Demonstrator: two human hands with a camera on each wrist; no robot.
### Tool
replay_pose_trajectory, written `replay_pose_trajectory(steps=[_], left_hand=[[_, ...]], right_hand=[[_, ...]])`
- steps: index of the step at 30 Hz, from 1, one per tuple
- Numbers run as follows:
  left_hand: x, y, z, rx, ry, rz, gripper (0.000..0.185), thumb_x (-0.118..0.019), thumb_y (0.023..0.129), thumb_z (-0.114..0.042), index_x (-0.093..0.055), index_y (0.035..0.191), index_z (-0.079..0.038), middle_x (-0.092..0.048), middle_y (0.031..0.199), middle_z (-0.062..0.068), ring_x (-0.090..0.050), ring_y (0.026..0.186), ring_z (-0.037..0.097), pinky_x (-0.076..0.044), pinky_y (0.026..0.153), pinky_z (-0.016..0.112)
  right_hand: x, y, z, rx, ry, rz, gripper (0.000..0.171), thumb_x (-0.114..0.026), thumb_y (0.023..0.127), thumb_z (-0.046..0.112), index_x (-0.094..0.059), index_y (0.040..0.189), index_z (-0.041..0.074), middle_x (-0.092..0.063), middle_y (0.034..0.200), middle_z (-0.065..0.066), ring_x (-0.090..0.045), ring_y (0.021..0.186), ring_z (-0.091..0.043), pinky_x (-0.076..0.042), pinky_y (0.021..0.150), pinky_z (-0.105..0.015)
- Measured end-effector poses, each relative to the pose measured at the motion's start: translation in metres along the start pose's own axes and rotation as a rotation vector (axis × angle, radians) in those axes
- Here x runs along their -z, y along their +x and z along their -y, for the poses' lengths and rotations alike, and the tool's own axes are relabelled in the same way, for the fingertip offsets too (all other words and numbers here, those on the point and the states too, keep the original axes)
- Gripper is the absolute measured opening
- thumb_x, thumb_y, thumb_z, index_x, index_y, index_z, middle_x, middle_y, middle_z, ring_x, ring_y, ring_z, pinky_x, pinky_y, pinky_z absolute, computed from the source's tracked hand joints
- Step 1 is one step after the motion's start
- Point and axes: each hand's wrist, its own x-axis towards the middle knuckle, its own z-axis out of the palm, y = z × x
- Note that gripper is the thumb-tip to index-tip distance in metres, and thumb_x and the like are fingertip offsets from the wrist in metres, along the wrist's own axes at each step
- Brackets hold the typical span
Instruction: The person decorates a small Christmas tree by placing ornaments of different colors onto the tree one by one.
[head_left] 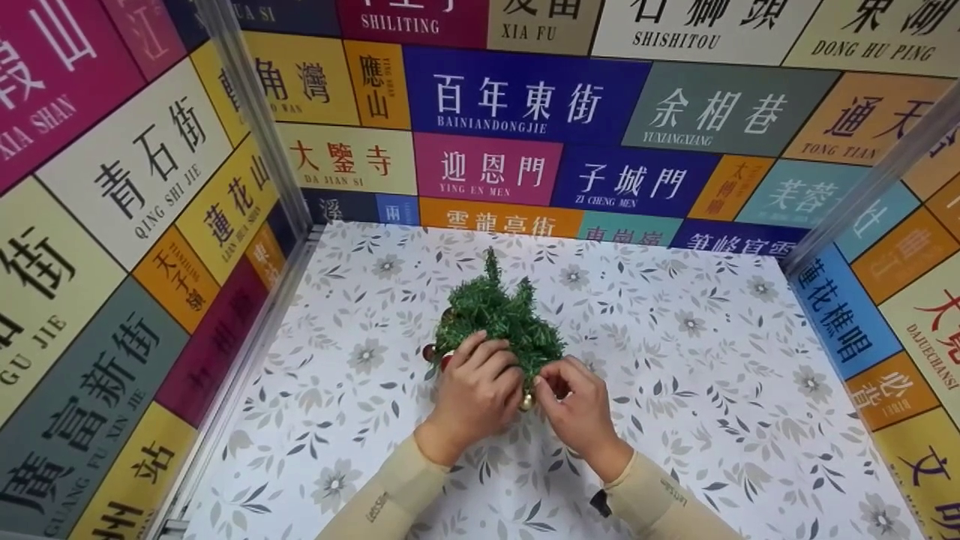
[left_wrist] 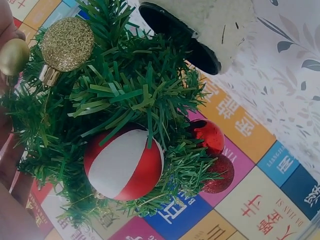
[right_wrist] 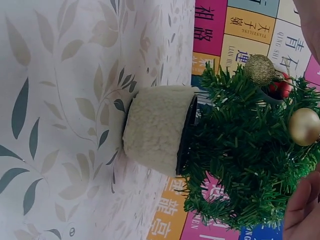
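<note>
Green tinsel needles fill my hands: my left hand (head_left: 474, 390) curls round the lower branches of the little tree (head_left: 499, 319) from the left, steadying it, while my right hand (head_left: 579, 409) pinches at something small among the branches at the near side. I cannot tell from the head view exactly what my right fingertips hold; a small gold bauble (head_left: 527, 403) shows just between the two hands. I judge I am partway through fitting or adjusting an ornament, and the next move calls for a fine pinch and a steady tree.

The tree stands on the counter (head_left: 675, 360) in a pot wrapped in cream fleece (right_wrist: 157, 129), right in front of me, touching both hands. Among its branches hang a glittery gold ball (left_wrist: 67, 44), a red-and-white ball (left_wrist: 122, 170) and two red baubles (left_wrist: 212, 159). Coloured sign panels (head_left: 517, 97) wall the counter in.
</note>
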Motion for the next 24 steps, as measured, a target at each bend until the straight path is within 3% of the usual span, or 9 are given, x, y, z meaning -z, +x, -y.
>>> replay_pose_trajectory(steps=[11,24], left_hand=[[0.0016,0.0029,0.0015,0.010,0.011,0.050,0.019,-0.061,0.086,-0.010,-0.064,0.067,-0.013,-0.068,0.086,0.001,-0.064,0.102,0.025,-0.041,0.105,0.049],[0.0027,0.0033,0.0013,-0.002,0.000,0.043,0.020,-0.061,0.086,-0.008,-0.062,0.067,-0.013,-0.066,0.085,0.001,-0.063,0.102,0.026,-0.041,0.105,0.049]], right_hand=[[0.0024,-0.0045,-0.0030,-0.030,-0.037,0.103,0.028,-0.071,0.083,-0.003,-0.063,0.084,0.024,-0.051,0.074,0.014,-0.049,0.058,-0.003,-0.041,0.050,-0.017],[0.0063,-0.0077,-0.0047,-0.048,-0.112,0.195,0.029,-0.070,0.082,0.004,-0.052,0.073,0.025,-0.047,0.068,0.012,-0.043,0.054,-0.001,-0.037,0.048,-0.018]])
